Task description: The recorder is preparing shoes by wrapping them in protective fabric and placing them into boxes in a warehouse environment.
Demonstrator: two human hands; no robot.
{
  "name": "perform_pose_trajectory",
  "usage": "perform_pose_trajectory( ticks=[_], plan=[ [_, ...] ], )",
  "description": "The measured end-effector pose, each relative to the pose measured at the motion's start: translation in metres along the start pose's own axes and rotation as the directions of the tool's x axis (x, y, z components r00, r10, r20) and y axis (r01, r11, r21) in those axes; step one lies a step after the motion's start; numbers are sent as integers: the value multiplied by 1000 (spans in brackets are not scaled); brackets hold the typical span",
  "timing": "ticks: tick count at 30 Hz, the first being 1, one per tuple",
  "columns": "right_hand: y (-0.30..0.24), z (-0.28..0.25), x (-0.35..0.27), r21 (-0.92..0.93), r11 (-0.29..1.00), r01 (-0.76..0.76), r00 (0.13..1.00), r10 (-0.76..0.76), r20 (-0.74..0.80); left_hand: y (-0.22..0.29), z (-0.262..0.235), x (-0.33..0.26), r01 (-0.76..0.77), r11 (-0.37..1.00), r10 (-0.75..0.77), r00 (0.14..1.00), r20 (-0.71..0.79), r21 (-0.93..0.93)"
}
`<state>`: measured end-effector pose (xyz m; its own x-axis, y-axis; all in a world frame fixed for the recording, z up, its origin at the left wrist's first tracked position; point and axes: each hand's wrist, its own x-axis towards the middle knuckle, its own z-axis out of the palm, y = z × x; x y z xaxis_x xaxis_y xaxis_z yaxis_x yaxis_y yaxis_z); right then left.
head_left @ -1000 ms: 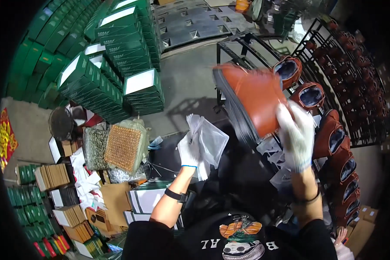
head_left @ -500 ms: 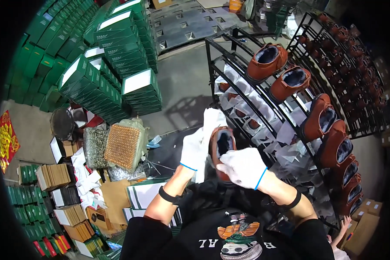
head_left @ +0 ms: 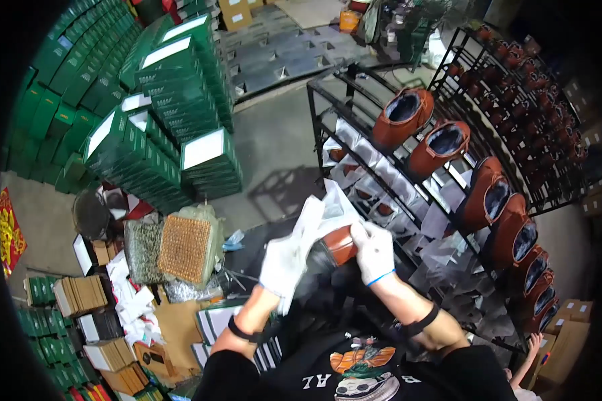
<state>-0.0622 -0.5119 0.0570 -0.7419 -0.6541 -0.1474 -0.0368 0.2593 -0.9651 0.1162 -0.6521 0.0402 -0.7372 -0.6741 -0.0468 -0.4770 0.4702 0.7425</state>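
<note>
Between my two gloved hands is a brown leather shoe [head_left: 342, 246], partly covered by a thin white sheet of paper [head_left: 338, 204]. My left hand [head_left: 286, 262] is closed on the paper at the shoe's left, its fingers pointing up along the sheet; a strip of white shows below the palm. My right hand [head_left: 374, 252] grips the shoe from its right side, thumb and fingertips close to the paper's edge. The shoe's opening is hidden under the paper and the left hand.
At right, a black metal rack [head_left: 354, 83] carries several brown fur-lined shoes [head_left: 443, 144] on top and white paper below. Green shoeboxes [head_left: 207, 164] are stacked at left. A stool with a beaded cover [head_left: 184, 247] stands near, beside piled cardboard [head_left: 80, 294]. Another person's hand [head_left: 535, 344] shows at lower right.
The shoe has turned, and its dark lined opening no longer shows. The paper now lies over part of it. My right hand has moved up along the shoe, and my left hand has moved down-left.
</note>
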Motion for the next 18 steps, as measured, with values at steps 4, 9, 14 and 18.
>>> perform_pose_trajectory(
  ticks=[4, 9, 14, 18],
  plan=[
    [-32, 27, 11, -307, 727, 614, 756, -654, -38, 47, -28, -9, -27, 966, -35, 972, -231, -258],
    [-76, 30, 150, -675, 461, 576, 581, -812, -59, 19, -48, 42, 100, 877, -265, 916, -300, -470],
    [-73, 27, 270, -763, 528, 374, 746, -660, -91, -18, -8, 105, 62, 579, -433, 868, -243, -813],
    [-32, 71, 107, -300, 765, 569, 783, -394, 481, -66, 8, 102, 57, 633, -355, 908, -224, -772]
  ],
)
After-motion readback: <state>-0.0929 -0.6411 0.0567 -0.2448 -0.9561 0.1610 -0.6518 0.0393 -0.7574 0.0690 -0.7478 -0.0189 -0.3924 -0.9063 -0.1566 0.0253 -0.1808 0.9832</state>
